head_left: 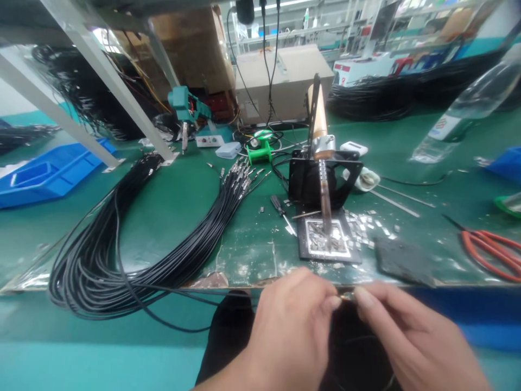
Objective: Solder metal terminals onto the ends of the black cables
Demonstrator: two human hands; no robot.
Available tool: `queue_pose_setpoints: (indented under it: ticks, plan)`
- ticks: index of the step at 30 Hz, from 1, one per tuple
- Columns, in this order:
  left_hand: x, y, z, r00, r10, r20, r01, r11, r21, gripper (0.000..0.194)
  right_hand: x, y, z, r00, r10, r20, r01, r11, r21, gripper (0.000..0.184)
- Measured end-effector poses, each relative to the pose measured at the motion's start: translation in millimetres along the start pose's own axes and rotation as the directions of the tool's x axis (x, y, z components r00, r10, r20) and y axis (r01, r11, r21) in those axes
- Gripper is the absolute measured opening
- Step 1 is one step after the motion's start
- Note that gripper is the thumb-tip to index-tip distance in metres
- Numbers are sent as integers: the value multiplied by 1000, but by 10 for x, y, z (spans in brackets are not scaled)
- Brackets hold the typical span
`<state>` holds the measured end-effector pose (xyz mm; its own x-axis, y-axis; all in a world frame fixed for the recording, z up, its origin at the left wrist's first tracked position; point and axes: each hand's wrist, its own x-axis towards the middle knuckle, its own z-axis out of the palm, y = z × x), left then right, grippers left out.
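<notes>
The left hand and right hand are meeting at the near edge of the tabletop, fingers pinched shut around a small metal terminal on a thin black wire. The big bundle of black wires is lying left of them, tipped ends near the mounted soldering iron; apparently most are waiting.

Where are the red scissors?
In the head view, the red scissors lie on the green table at the far right edge, to the right of the dark flat pad and beyond the right hand.
</notes>
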<state>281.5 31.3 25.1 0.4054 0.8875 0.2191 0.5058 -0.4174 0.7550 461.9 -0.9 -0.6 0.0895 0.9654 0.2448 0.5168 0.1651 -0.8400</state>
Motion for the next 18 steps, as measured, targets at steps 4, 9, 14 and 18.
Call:
queue_pose_setpoints:
  ticks: [4, 9, 14, 18]
  plan:
    - [83, 14, -31, 985, -152, 77, 163, 974, -160, 16, 88, 13, -81, 997, -80, -11, 80, 997, -6, 18]
    - [172, 19, -133, 910, -363, 198, 412, 844, -344, 10, 1, 237, -186, 996, -76, 55, 78, 996, -44, 22]
    - [272, 83, -186, 836, -481, 265, 549, 751, -368, 11, -154, 444, -214, 977, 159, 142, -180, 972, 150, 30]
    - [315, 64, -212, 825, -484, 293, 565, 729, -386, 13, -108, 351, -195, 982, 157, 109, -173, 972, 159, 19]
